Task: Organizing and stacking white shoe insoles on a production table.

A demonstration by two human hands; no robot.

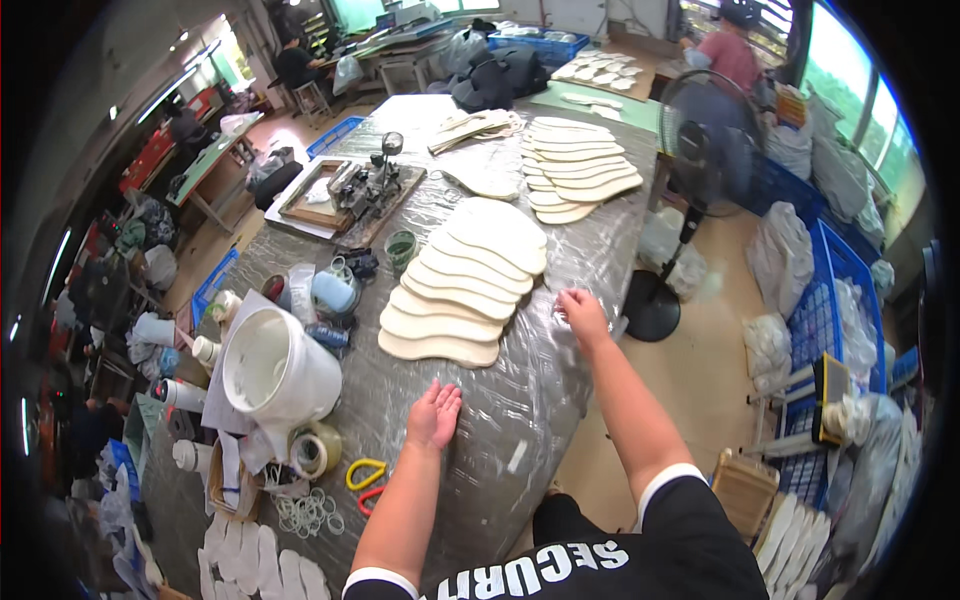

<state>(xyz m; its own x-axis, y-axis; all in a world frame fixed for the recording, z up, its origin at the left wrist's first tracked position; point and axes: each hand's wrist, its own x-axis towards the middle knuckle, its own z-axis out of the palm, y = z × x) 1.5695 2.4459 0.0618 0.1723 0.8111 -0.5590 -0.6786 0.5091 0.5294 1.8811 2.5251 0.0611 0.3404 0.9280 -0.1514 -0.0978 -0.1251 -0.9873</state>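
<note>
A fanned row of overlapping cream insole-shaped pieces point(455, 285) lies in the middle of the plastic-covered table point(520, 400). Just below its near end, my left hand point(434, 413) is open, fingers stretched out and palm turned up, holding nothing. To the right of the row, by the table's right edge, my right hand point(583, 312) has its fingers curled together. Whether anything small is pinched in them I cannot make out. Beyond lie a second fan of cream pieces point(580, 165), a loose bundle of pieces point(475, 130) and a single piece point(485, 182).
Along the left stand a white bucket point(265, 365), a tape roll point(315, 450), yellow-handled scissors point(365, 474), rubber bands point(305, 512) and a small metal device point(365, 195). A pedestal fan point(690, 150) stands beyond the right edge, with blue crates point(845, 290) further right. Other people sit farther back.
</note>
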